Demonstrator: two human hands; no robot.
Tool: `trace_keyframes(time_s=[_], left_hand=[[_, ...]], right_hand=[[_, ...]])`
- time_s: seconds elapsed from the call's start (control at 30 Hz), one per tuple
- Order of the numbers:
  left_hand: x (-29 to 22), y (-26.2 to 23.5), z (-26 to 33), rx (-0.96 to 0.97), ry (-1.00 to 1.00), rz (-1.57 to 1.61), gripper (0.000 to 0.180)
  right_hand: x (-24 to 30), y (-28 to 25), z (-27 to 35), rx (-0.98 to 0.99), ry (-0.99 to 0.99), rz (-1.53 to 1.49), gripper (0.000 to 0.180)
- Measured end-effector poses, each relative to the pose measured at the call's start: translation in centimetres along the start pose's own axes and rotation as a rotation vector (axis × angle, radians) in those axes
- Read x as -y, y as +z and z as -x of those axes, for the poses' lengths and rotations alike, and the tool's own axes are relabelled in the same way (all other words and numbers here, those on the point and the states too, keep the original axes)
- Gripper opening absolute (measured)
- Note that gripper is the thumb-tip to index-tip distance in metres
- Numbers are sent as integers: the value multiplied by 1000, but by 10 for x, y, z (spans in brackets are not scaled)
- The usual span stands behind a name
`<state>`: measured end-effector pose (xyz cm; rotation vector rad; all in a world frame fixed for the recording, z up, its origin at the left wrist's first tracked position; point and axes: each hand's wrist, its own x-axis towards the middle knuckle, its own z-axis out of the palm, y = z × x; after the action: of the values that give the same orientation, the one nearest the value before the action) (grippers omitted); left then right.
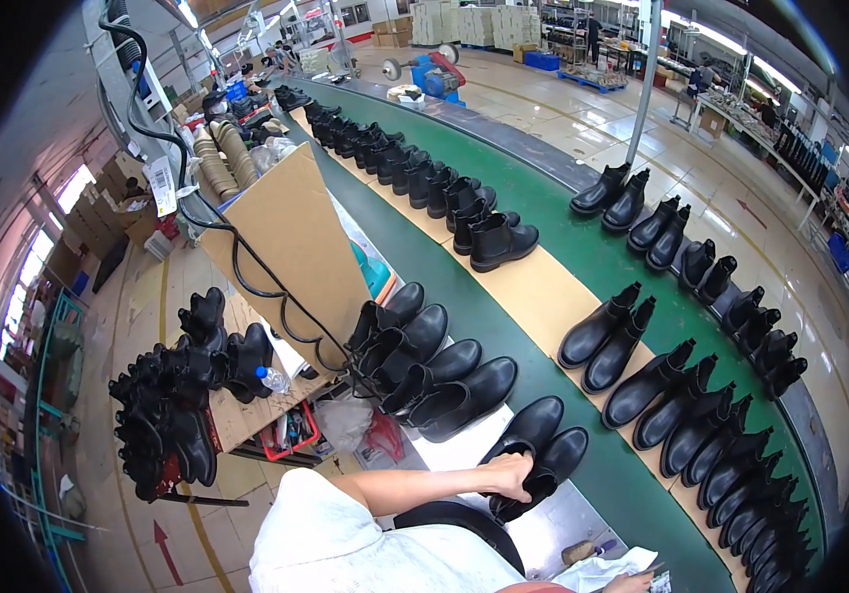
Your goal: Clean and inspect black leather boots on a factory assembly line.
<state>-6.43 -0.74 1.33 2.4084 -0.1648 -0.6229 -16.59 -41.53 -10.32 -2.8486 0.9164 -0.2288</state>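
Note:
My left hand (511, 476) reaches across from the left and is closed on the shaft of a black ankle boot (565, 453). Right beside it stands a matching black boot (535, 423), partly behind my hand. At the lower edge my right hand (630, 584) is cut off by the picture; its fingers look closed on a white cloth (597, 571). A brush-like tool with a brown head (576, 552) lies on the metal worktop (543, 539) between my hands. Two more pairs of black boots (469, 395) stand just beyond the left hand.
A green conveyor (582, 237) carries long rows of black boots (686, 405), some on brown card strips (533, 282). At left a cardboard sheet (281, 247) stands upright behind a coiled black cable (237, 257). A wooden side table (256, 425) holds more boots and a plastic bottle (271, 380).

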Motion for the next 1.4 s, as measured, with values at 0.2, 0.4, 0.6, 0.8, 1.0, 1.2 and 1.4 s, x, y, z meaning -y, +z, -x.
trace_keyframes(time_s=[0.2,0.4,0.6,0.8,1.0,1.2,1.4], left_hand=[[-2,2,5,98,25,-98,70],[-5,16,-1,86,-9,-30,31],[4,24,-9,-37,-59,-32,17],[8,-66,3,-211,0,52,18],[1,-179,-40,-383,129,1,18],[65,-252,-164,-516,102,-457,15],[154,-254,-281,-408,126,-475,22]], right_hand=[[-21,40,-4,-15,30,-37,38],[-9,47,2,-7,15,87,42],[51,-13,13,66,87,48,52],[70,-37,21,35,-9,-193,65],[105,-58,35,-8,-148,-223,59],[149,-57,55,180,-194,-276,53],[170,-64,55,291,-110,-328,53]])
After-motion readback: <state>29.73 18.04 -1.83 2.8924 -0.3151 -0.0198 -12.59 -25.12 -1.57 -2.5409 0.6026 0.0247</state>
